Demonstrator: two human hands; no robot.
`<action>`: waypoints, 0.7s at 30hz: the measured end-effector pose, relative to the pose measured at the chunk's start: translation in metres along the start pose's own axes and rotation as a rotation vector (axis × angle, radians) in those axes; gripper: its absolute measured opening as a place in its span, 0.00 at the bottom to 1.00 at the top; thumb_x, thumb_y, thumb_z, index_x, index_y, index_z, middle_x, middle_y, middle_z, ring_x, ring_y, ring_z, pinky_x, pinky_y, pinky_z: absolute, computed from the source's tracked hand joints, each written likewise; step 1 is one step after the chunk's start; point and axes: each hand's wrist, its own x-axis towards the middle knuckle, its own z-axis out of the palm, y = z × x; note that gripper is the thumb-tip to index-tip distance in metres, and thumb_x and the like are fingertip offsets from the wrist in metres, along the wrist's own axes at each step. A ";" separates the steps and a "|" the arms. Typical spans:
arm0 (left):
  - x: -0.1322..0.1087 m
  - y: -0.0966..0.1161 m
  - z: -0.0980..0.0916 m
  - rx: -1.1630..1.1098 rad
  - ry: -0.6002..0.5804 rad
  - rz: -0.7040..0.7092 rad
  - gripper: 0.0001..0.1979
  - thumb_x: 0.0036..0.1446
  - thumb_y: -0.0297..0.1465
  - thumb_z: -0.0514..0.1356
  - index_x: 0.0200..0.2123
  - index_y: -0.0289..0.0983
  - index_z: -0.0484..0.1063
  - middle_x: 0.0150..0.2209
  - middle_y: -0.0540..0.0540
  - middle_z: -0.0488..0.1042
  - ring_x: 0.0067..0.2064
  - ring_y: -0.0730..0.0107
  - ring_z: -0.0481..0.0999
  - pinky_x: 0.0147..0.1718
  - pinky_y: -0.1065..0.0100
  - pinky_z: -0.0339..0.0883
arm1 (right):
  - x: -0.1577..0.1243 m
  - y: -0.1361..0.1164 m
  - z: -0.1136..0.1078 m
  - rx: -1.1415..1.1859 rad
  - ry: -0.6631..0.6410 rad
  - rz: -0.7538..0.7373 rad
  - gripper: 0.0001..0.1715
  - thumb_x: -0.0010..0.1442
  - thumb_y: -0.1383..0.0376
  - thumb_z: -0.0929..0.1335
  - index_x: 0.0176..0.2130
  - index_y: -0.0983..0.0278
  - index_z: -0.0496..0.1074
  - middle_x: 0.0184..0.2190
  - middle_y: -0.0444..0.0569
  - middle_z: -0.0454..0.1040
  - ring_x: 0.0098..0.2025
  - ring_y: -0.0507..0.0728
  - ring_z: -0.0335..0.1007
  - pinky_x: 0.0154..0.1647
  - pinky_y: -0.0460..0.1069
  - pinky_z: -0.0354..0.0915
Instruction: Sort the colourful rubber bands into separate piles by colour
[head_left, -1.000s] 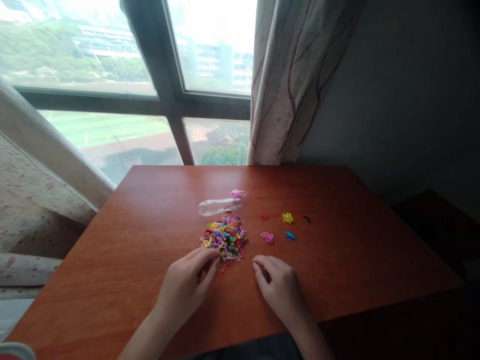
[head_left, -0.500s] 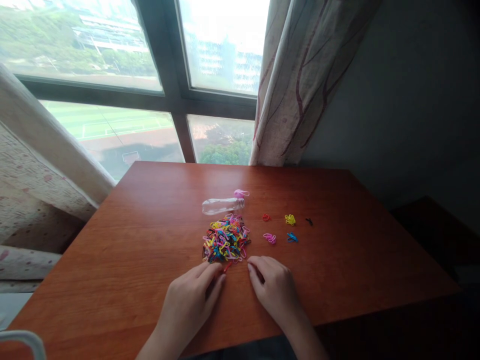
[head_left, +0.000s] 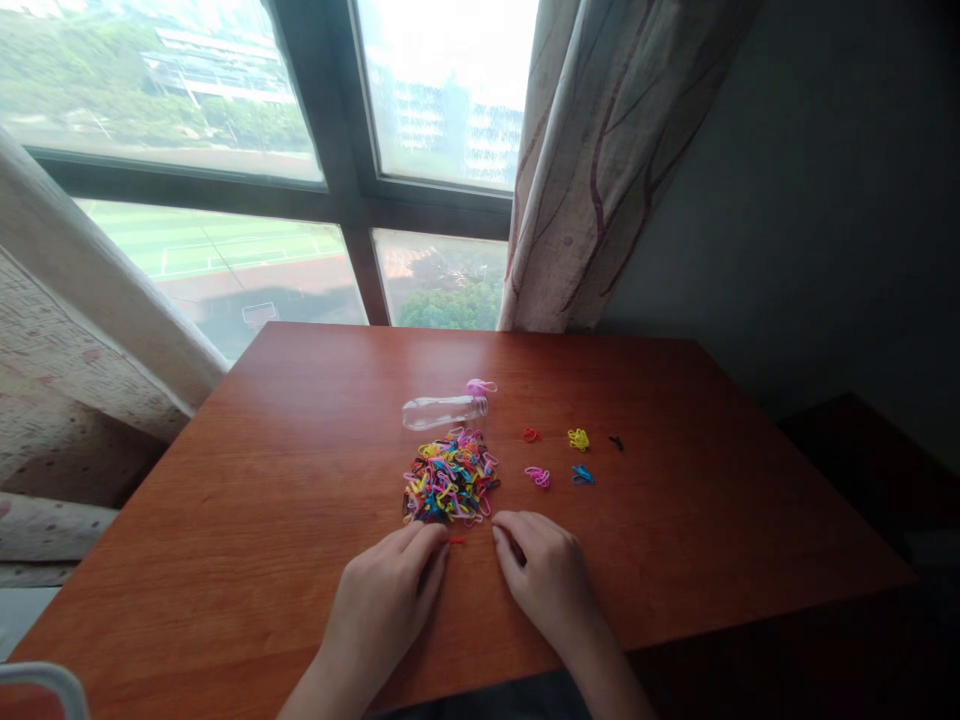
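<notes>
My left hand [head_left: 390, 583] is closed near the front edge of the pile, with a small red rubber band [head_left: 457, 540] pinched between thumb and forefinger and sticking out to the right. My right hand [head_left: 546, 567] rests on the table just right of the pile. Its fingers are curled, thumb tip close to forefinger tip, and nothing shows between them. Beyond both hands lies a heap of mixed coloured rubber bands [head_left: 450, 478]. To its right are small groups: red [head_left: 531, 435], yellow [head_left: 578, 439], black [head_left: 616, 443], pink [head_left: 537, 477] and blue [head_left: 583, 475].
A clear plastic bottle [head_left: 442, 411] lies on its side behind the heap, with a pink cap [head_left: 478, 387] by its mouth. The brown wooden table [head_left: 247, 470] reaches back to a window with curtains [head_left: 585, 170]. A white curved bar [head_left: 52, 675] shows at lower left.
The red rubber band in my left fingers has turned from slanting to lying nearly level, pointing right. My right hand has stayed in place, and the view has shifted slightly.
</notes>
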 end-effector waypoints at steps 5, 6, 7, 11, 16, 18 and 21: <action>-0.001 -0.003 0.000 -0.118 0.018 -0.022 0.07 0.63 0.31 0.54 0.37 0.42 0.73 0.35 0.50 0.80 0.33 0.66 0.80 0.31 0.70 0.69 | 0.000 0.001 0.000 0.011 0.004 0.003 0.11 0.66 0.70 0.63 0.39 0.60 0.75 0.33 0.47 0.78 0.35 0.56 0.74 0.39 0.47 0.63; 0.000 -0.003 -0.001 -0.157 0.019 -0.032 0.07 0.63 0.30 0.54 0.38 0.42 0.73 0.35 0.50 0.80 0.33 0.67 0.80 0.31 0.71 0.69 | 0.000 0.001 0.000 0.010 0.005 0.002 0.11 0.66 0.70 0.63 0.39 0.60 0.75 0.32 0.47 0.78 0.35 0.56 0.74 0.39 0.47 0.63; 0.002 -0.002 -0.002 -0.197 0.017 -0.041 0.07 0.63 0.29 0.54 0.38 0.42 0.73 0.34 0.50 0.80 0.32 0.69 0.79 0.31 0.72 0.68 | 0.000 0.001 0.001 0.009 0.007 -0.001 0.11 0.65 0.70 0.63 0.39 0.60 0.75 0.32 0.47 0.78 0.35 0.56 0.74 0.38 0.47 0.63; 0.024 0.009 -0.012 -0.307 -0.004 -0.044 0.07 0.63 0.30 0.54 0.38 0.41 0.73 0.30 0.52 0.77 0.27 0.73 0.74 0.27 0.73 0.65 | 0.001 0.001 0.000 0.013 0.007 -0.009 0.11 0.65 0.70 0.63 0.39 0.60 0.75 0.33 0.47 0.78 0.35 0.56 0.74 0.39 0.47 0.63; 0.085 0.030 -0.026 -0.180 -0.091 0.042 0.06 0.62 0.30 0.56 0.37 0.40 0.74 0.32 0.49 0.78 0.30 0.71 0.75 0.30 0.71 0.63 | 0.002 0.001 -0.001 0.009 -0.003 0.000 0.11 0.66 0.69 0.63 0.37 0.60 0.74 0.30 0.45 0.77 0.33 0.55 0.73 0.36 0.47 0.62; 0.113 0.037 -0.023 -0.103 -0.180 0.045 0.07 0.62 0.29 0.55 0.36 0.40 0.74 0.33 0.48 0.79 0.33 0.69 0.76 0.31 0.70 0.64 | 0.002 0.001 -0.001 0.015 0.012 0.001 0.11 0.65 0.69 0.63 0.36 0.60 0.74 0.30 0.46 0.77 0.33 0.55 0.73 0.35 0.47 0.62; 0.151 0.042 -0.009 -0.064 -0.244 0.031 0.07 0.63 0.32 0.57 0.38 0.39 0.75 0.34 0.46 0.78 0.36 0.64 0.77 0.34 0.66 0.67 | 0.001 0.003 0.001 0.052 0.025 0.005 0.12 0.65 0.69 0.62 0.38 0.60 0.75 0.32 0.47 0.78 0.34 0.56 0.74 0.37 0.47 0.63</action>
